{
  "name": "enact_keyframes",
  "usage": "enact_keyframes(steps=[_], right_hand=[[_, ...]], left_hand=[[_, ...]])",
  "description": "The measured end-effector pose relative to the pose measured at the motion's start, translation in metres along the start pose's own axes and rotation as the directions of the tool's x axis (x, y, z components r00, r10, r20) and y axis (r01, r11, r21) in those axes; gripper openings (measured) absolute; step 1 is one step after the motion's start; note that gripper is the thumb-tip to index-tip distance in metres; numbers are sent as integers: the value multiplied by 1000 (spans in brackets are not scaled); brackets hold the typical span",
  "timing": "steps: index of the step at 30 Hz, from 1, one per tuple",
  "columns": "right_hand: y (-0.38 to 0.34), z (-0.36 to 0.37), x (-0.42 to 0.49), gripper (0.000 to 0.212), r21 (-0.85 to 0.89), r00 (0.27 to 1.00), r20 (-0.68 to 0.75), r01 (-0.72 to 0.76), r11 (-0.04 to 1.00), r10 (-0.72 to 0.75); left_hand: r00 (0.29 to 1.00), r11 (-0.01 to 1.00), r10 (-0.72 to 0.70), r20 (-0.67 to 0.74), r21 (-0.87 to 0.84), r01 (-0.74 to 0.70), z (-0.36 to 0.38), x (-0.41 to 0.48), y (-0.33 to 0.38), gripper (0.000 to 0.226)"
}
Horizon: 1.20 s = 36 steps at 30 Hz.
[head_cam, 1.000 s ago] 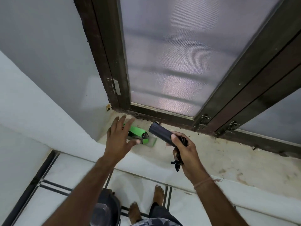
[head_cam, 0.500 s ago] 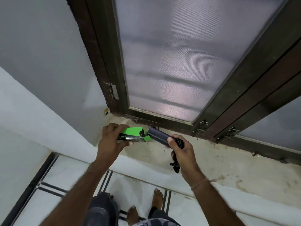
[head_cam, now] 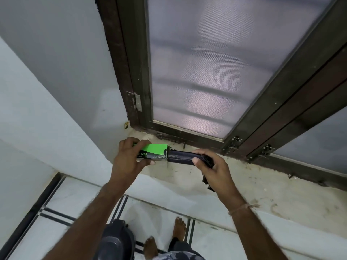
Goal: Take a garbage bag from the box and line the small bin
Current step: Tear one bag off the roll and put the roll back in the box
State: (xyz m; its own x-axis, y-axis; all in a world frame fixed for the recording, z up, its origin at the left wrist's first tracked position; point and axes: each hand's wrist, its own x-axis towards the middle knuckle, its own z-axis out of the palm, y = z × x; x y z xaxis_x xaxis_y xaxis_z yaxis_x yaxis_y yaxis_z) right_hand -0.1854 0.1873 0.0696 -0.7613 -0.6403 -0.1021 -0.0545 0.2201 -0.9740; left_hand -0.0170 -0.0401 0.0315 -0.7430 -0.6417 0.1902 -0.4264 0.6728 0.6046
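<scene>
my left hand (head_cam: 129, 158) clamps one green garbage bag box (head_cam: 154, 152) above the window sill (head_cam: 244, 182), arm stretched forward. my right hand (head_cam: 212, 167) wraps one black bag roll (head_cam: 180, 158), its end at the box mouth. one dark bin (head_cam: 116, 239) stands on the floor below.

- Garbage-bag box (head_cam: 153, 152): small, green on top with a dark side panel printed "BAGS", lying level just above the window sill, its open end touching the roll.
- Garbage-bag roll (head_cam: 181, 158): black, tightly wound, level, one end at the box mouth; a loose black tail hangs below.
- Small bin (head_cam: 116, 241): dark, on the floor below the box.
</scene>
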Motion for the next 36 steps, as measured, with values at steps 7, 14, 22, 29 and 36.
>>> enact_keyframes(steps=[7, 14, 22, 29, 36], right_hand=[[-2, 5, -14, 10, 71, 992, -79, -94, 993, 100], [-2, 4, -15, 10, -23, 993, -1, -117, 993, 117], [-5, 18, -9, 20, 79, 984, 115, -144, 987, 134], [-4, 27, -14, 22, 103, 997, 74, -7, 995, 0], [0, 40, -8, 26, 37, 997, -35, 77, 996, -76]], left_hand=[[999, 999, -4, 39, -39, 5, 8, -16, 6, 59], [996, 989, -44, 76, -135, 54, 11, -27, 3, 59], [994, 984, -20, 108, -175, 39, 15, -32, 14, 67], [994, 954, -76, 80, -284, 96, 16, -35, 12, 74], [992, 944, -12, 128, -327, 54, 17, -40, 22, 68]])
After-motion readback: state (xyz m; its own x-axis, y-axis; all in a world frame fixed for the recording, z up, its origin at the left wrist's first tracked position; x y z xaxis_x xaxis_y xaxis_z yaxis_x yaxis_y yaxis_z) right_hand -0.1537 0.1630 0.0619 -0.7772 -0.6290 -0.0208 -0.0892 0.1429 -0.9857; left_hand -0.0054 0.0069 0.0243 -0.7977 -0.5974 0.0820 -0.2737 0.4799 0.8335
